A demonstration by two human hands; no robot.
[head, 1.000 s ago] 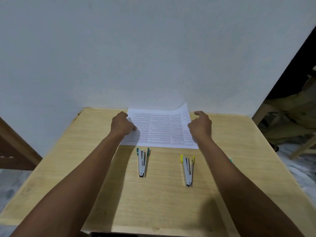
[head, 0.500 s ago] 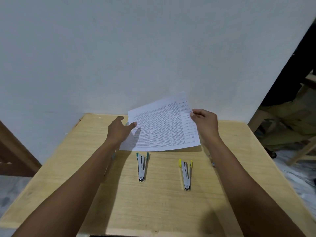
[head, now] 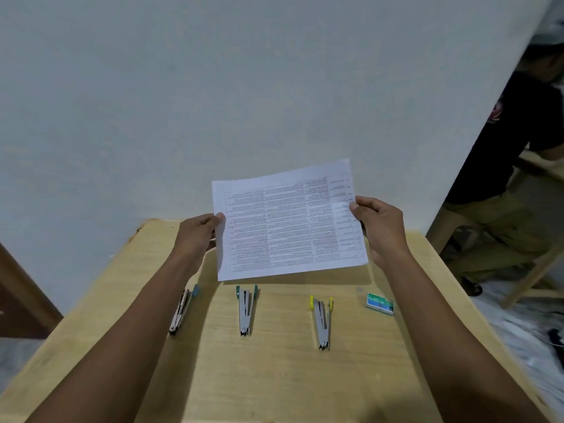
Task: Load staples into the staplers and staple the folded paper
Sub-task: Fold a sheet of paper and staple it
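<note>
A printed sheet of paper [head: 287, 222] hangs flat above the far half of the wooden table [head: 274, 377]. My left hand [head: 198, 235] pinches its left edge and my right hand [head: 380, 228] pinches its right edge. Below it, three opened staplers lie in a row: a blue-tipped stapler [head: 183, 309] at left, partly behind my left forearm, a green-tipped stapler [head: 245, 308] in the middle, and a yellow-tipped stapler [head: 322, 322] at right. A small green box of staples [head: 380, 303] lies to the right of them.
A plain wall [head: 244, 87] stands right behind the table. At the right, a person in a dark shirt [head: 512, 166] sits by a wooden stool [head: 537, 270]. A dark wooden piece [head: 18, 300] stands at the left.
Both hands have lifted the paper off the table and raised it into the air. The view has widened, so the blue-tipped stapler and the staple box now show.
</note>
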